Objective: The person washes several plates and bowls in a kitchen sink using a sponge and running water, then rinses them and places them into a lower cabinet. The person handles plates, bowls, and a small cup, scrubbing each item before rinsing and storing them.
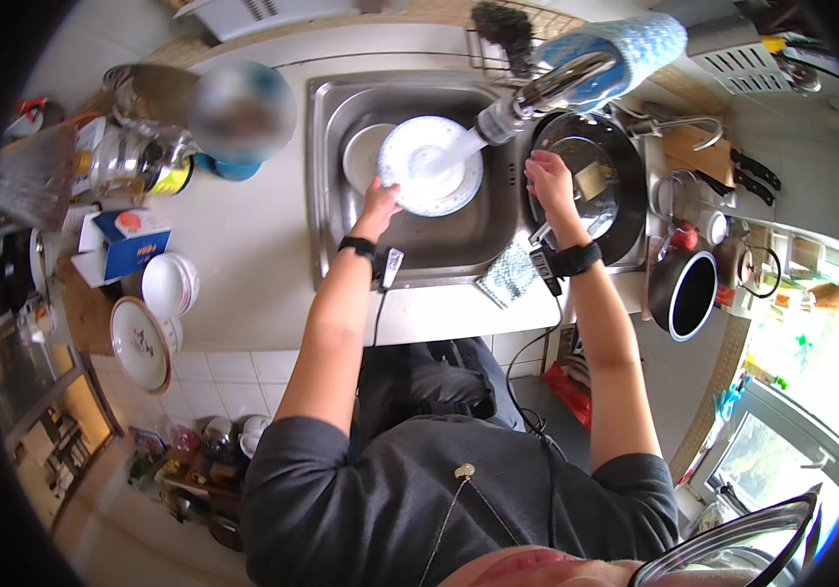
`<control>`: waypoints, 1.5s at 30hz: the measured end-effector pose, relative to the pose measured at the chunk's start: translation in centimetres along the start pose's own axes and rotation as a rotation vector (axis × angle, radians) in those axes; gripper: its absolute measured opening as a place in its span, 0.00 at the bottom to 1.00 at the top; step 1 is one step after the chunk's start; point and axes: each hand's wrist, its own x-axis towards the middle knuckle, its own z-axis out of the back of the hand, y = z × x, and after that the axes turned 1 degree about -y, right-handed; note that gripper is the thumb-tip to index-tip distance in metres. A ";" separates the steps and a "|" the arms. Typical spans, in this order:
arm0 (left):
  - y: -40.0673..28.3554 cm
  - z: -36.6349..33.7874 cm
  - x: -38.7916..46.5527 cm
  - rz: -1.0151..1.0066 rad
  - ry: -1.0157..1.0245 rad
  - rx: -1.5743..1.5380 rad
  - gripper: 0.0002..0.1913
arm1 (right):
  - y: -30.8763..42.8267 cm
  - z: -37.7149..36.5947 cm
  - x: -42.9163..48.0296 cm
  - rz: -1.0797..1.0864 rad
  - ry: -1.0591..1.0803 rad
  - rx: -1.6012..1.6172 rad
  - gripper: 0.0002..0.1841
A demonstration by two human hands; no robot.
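My left hand (pixel 381 206) grips the lower left rim of a white plate with a blue pattern (pixel 465 189), held over the left basin of a steel sink (pixel 419 253). Water from the faucet (pixel 505 117) runs onto the plate. A pale bowl (pixel 362 158) lies in the basin, partly covered by the plate. My right hand (pixel 553 182) is raised over the left side of a dark wok (pixel 628 198) in the right basin, its fingers bent; whether it holds anything is unclear. A yellowish piece (pixel 592 181) lies in the wok.
A patterned cloth (pixel 509 273) lies on the sink's front edge. Stacked white bowls (pixel 166 285), a plate (pixel 140 345), a blue box (pixel 138 248) and bottles stand at the left. At the right are a dark pot (pixel 683 297), black-handled knives (pixel 755 176) and a kettle (pixel 738 265). Cables hang from both wrists.
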 end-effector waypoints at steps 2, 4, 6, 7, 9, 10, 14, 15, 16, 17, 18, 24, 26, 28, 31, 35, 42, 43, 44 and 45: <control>-0.6 0.2 -0.6 -0.013 0.024 0.036 0.21 | 0.5 1.9 1.8 0.167 -0.217 0.075 0.14; -1.4 0.6 -1.6 -0.025 0.065 0.055 0.20 | 1.5 4.9 4.0 0.078 -0.254 0.192 0.16; -2.2 0.7 -2.7 -0.036 0.109 0.043 0.19 | 2.4 6.8 5.9 -0.124 -0.137 0.206 0.23; -2.6 0.6 -3.3 -0.035 0.114 0.038 0.19 | 2.7 7.3 6.8 -0.195 -0.065 0.180 0.26; -3.3 0.4 -4.3 -0.043 0.141 0.006 0.19 | 3.3 7.2 8.5 -0.331 0.047 0.146 0.28; -3.5 0.3 -4.8 -0.038 0.153 -0.009 0.19 | 3.4 7.1 9.2 -0.392 0.102 0.100 0.29; -4.0 -0.2 -6.1 -0.053 0.167 -0.006 0.20 | 3.4 6.3 11.4 -0.421 0.076 0.216 0.18; -4.0 -0.2 -6.3 -0.055 0.172 -0.005 0.21 | 3.5 6.3 11.9 -0.480 0.078 0.315 0.17; -4.0 -0.3 -6.5 -0.054 0.175 -0.003 0.21 | 3.3 6.3 12.1 -0.502 0.097 0.366 0.17; -4.0 -0.3 -6.6 -0.057 0.183 0.001 0.21 | 3.2 6.4 12.3 -0.513 0.103 0.416 0.17; -3.9 -0.2 -6.7 -0.052 0.176 0.010 0.22 | 3.1 6.5 12.4 -0.518 0.113 0.433 0.16; -3.6 0.1 -6.8 -0.042 0.180 0.060 0.23 | 3.5 6.2 12.5 -0.552 0.105 0.481 0.15; -3.6 0.2 -6.9 -0.030 0.184 0.060 0.22 | 3.7 6.1 12.7 -0.543 0.080 0.456 0.15; -3.7 0.2 -7.1 -0.022 0.179 0.069 0.22 | 3.9 6.0 13.0 -0.510 0.048 0.487 0.16; -4.2 0.0 -7.5 -0.009 0.153 0.099 0.22 | 4.0 6.0 13.2 -0.489 0.063 0.510 0.17; -5.0 -0.3 -7.8 -0.023 0.107 0.201 0.21 | 4.0 6.1 11.4 -0.517 0.134 0.555 0.22; -3.8 0.3 -6.3 -0.039 0.098 0.040 0.19 | 1.8 4.8 1.1 -0.356 0.358 0.182 0.18; -3.5 0.4 -6.0 -0.035 0.121 -0.026 0.19 | 1.2 4.3 -0.3 -0.296 0.381 0.128 0.16; -3.1 0.5 -5.7 -0.022 0.135 -0.083 0.19 | 0.5 3.8 -1.4 -0.270 0.352 0.058 0.15; -2.8 0.5 -5.4 -0.008 0.149 -0.136 0.19 | -0.2 3.2 -2.3 -0.217 0.354 0.005 0.15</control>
